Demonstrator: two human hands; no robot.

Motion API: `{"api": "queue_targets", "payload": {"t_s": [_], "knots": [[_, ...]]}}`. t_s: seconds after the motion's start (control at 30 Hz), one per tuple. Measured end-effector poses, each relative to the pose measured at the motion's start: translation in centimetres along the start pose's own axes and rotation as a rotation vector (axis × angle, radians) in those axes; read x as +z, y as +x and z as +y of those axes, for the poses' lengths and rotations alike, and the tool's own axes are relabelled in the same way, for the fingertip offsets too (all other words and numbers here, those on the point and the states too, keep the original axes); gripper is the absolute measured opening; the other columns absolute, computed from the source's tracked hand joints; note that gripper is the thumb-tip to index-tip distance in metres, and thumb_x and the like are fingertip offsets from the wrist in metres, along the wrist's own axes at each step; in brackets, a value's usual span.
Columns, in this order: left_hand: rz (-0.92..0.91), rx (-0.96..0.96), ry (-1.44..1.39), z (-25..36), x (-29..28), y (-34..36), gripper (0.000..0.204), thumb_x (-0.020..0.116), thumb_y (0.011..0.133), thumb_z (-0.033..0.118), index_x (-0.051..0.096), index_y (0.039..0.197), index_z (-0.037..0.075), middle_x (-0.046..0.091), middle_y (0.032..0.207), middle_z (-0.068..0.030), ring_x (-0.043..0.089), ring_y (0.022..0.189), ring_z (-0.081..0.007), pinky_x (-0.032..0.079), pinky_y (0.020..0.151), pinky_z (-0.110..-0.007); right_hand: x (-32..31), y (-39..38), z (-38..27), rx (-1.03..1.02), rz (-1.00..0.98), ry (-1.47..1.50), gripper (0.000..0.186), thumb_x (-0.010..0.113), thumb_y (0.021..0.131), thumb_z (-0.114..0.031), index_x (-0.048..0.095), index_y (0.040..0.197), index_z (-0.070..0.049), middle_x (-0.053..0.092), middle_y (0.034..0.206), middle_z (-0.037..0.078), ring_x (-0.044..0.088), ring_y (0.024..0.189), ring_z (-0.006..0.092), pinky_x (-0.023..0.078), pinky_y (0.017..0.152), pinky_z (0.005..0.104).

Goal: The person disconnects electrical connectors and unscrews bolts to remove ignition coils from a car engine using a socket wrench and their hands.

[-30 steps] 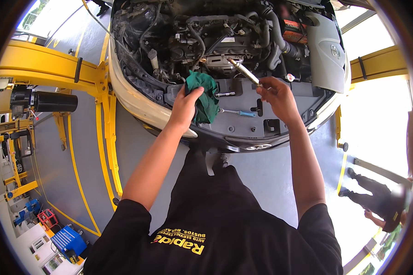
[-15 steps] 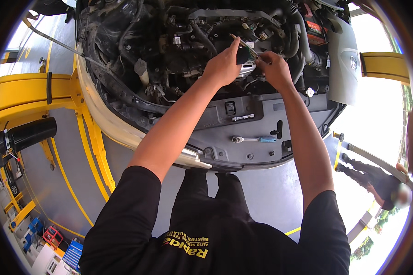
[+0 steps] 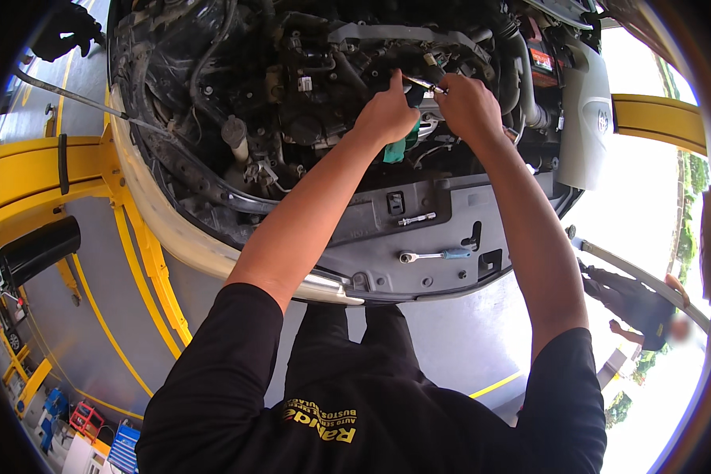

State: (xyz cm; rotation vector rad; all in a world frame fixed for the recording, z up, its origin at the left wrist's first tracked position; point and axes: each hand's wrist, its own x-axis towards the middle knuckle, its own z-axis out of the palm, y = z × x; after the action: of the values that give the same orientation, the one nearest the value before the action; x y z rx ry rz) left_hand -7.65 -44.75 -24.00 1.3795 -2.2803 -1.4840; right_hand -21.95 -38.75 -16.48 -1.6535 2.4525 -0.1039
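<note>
Over the open car engine (image 3: 316, 103), my two hands meet at a slim, shiny metal rod-like part (image 3: 420, 83); its exact kind is too small to tell. My left hand (image 3: 387, 117) is closed, its fingertips at the rod's left end, with a green cloth (image 3: 398, 150) bunched beneath the palm. My right hand (image 3: 469, 107) pinches the other end, and its fingers partly hide it. Nearer me, on the grey front panel (image 3: 355, 254), lie a ratchet wrench (image 3: 436, 255) with a blue handle and a short metal socket extension (image 3: 417, 219).
The car's pale front edge (image 3: 166, 237) curves between me and the engine. A light grey cover (image 3: 586, 118) stands at the right beside the battery (image 3: 542, 63). Yellow lift arms (image 3: 47, 170) flank the car. Another person (image 3: 639, 304) is at the far right.
The rod now lies flatter between my hands, and my right hand has moved up over its end. More green cloth shows below my left hand. The view has shifted slightly.
</note>
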Motion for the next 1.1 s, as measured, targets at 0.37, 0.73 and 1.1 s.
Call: {"api": "queue_targets", "payload": {"t_s": [0.37, 0.73, 1.1], "knots": [[0.052, -0.122, -0.155, -0.6, 0.4, 1.2, 0.092, 0.061, 0.087, 0.025, 0.015, 0.162, -0.003, 0.066, 0.122, -0.0356, 0.066, 0.115, -0.0463, 0.051, 0.102, -0.046, -0.6, 5.2, -4.6, -0.305, -0.103, -0.423, 0.012, 0.067, 0.086, -0.011, 0.077, 0.089, -0.006, 0.077, 0.096, 0.016, 0.076, 0.092, 0.0347, 0.061, 0.076, 0.045], [-0.058, 0.002, -0.503, -2.7, 0.4, -9.3, 0.062, 0.061, 0.089, 0.021, 0.049, 0.148, 0.006, 0.073, 0.108, -0.0184, 0.071, 0.094, -0.0284, 0.052, 0.09, -0.036, -0.2, 8.9, -9.0, -0.456, -0.259, -0.697, 0.017, 0.067, 0.09, -0.011, 0.08, 0.099, -0.006, 0.078, 0.104, 0.016, 0.077, 0.098, 0.035, 0.063, 0.076, 0.0464], [-0.174, -0.105, -0.77, -7.2, 1.6, -15.6, 0.055, 0.061, 0.09, 0.019, 0.053, 0.142, 0.004, 0.071, 0.106, -0.0095, 0.066, 0.095, -0.019, 0.05, 0.09, -0.032, 3.0, 10.0, -10.0, -0.435, -0.329, -0.725, 0.02, 0.067, 0.091, -0.009, 0.079, 0.107, -0.004, 0.076, 0.114, 0.019, 0.075, 0.102, 0.0378, 0.063, 0.08, 0.0483]]}}
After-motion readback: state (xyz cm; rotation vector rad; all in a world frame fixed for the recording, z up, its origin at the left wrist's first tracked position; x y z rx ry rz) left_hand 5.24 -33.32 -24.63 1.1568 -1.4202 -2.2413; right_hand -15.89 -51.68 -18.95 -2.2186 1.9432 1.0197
